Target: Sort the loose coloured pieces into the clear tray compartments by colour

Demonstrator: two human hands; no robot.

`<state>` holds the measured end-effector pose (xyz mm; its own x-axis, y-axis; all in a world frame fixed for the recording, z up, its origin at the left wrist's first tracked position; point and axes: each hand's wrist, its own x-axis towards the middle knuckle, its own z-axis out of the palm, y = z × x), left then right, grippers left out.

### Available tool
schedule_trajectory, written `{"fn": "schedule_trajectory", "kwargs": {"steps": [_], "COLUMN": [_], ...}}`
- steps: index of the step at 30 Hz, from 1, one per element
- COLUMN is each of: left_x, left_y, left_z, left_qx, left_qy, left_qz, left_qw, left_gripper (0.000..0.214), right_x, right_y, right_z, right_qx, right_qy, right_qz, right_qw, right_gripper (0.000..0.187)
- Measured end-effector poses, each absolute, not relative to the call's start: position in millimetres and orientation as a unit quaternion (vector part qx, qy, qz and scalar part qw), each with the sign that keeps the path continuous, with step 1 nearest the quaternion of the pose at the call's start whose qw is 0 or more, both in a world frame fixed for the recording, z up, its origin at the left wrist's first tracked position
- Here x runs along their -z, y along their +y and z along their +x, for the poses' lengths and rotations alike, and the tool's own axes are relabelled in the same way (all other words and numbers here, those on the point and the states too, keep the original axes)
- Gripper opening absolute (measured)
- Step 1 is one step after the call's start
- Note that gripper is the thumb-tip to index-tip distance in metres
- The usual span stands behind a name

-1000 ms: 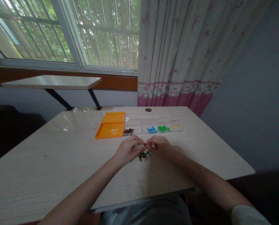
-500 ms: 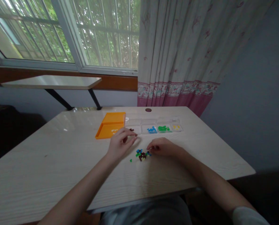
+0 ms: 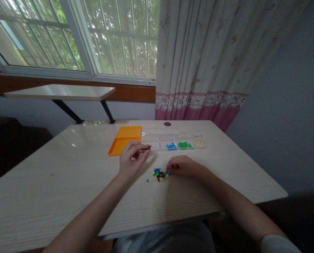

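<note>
Brown beads (image 3: 145, 148) pinched by raised left hand (image 3: 131, 160); right hand (image 3: 181, 166) curls, fingertips on bead pile (image 3: 159, 174).

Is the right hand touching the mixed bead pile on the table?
Touching: the head view shows the right hand with fingertips against the bead pile.

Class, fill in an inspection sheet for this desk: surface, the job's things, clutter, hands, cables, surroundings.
Surface: pale wood-grain table with a round hole near its far edge.
Job's things: clear compartment tray holding brown, blue, green and yellow beads; mixed bead pile near the hands.
Clutter: orange lid left of the tray; one stray green bead.
Hands: left hand pinches a small dark bead beside the tray's brown compartment; right hand rests curled at the pile.
Cables: nothing seen.
Surroundings: window, curtain, shelf.
</note>
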<state>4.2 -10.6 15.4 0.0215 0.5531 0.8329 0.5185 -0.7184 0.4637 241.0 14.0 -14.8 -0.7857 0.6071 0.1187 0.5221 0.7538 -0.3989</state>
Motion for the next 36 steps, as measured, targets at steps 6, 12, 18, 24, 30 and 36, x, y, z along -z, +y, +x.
{"fn": "schedule_trajectory", "kwargs": {"steps": [6, 12, 18, 24, 30, 36], "left_x": [-10, 12, 18, 13, 14, 14], "left_y": [3, 25, 29, 14, -3, -8], "left_z": [-9, -19, -23, -10, 16, 22], "left_qx": [-0.544, -0.436, -0.42, -0.412, -0.373, -0.355], "left_qy": [0.449, 0.558, 0.554, 0.455, 0.365, 0.351], "left_qz": [0.709, 0.706, 0.719, 0.785, 0.842, 0.855], "left_qw": [-0.007, 0.0, 0.011, 0.085, 0.136, 0.142], "left_gripper": [0.01, 0.02, 0.026, 0.017, 0.012, 0.013], "right_x": [17, 15, 13, 15, 15, 19], "right_y": [17, 17, 13, 13, 8, 2], "right_z": [242, 242, 241, 238, 229, 216], "right_qx": [-0.174, -0.182, -0.182, -0.203, -0.277, -0.465], "right_qy": [-0.926, -0.92, -0.913, -0.893, -0.862, -0.766], "right_qz": [-0.318, -0.33, -0.34, -0.369, -0.365, -0.365], "right_qw": [0.109, 0.106, 0.131, 0.156, 0.215, 0.253], "right_gripper": [0.017, 0.017, 0.015, 0.016, 0.018, 0.027]}}
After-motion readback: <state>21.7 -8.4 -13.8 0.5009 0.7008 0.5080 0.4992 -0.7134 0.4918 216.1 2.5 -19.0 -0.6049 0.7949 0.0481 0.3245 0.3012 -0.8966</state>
